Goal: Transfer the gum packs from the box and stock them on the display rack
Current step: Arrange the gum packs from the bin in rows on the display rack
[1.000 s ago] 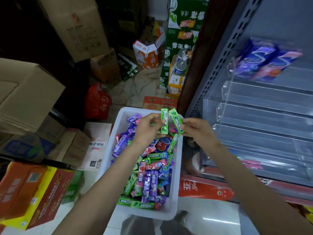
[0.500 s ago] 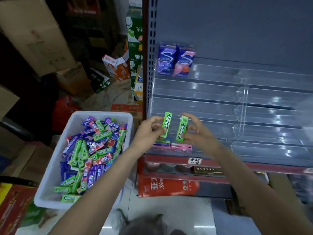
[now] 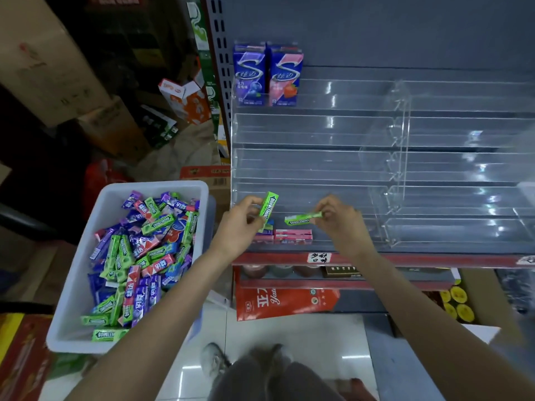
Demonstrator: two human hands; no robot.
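Before the clear tiered acrylic rack (image 3: 318, 169), the left hand (image 3: 237, 227) pinches one glossy green rectangular gum pack (image 3: 268, 205) upright while the right hand (image 3: 340, 219) pinches another green gum pack (image 3: 301, 219) flat.

Clear plastic, glossy wrappers

The display rack (image 3: 318, 169) is clear, shiny acrylic; left of it, glossy-wrapped gum packs (image 3: 144, 256) fill a smooth white plastic box (image 3: 86, 256); below, polished floor tiles (image 3: 304, 342).

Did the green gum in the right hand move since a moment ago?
Yes. The green gum pack in the right hand stood upright before; now it lies sideways, lower, just above the pink packs on the rack's bottom tier.
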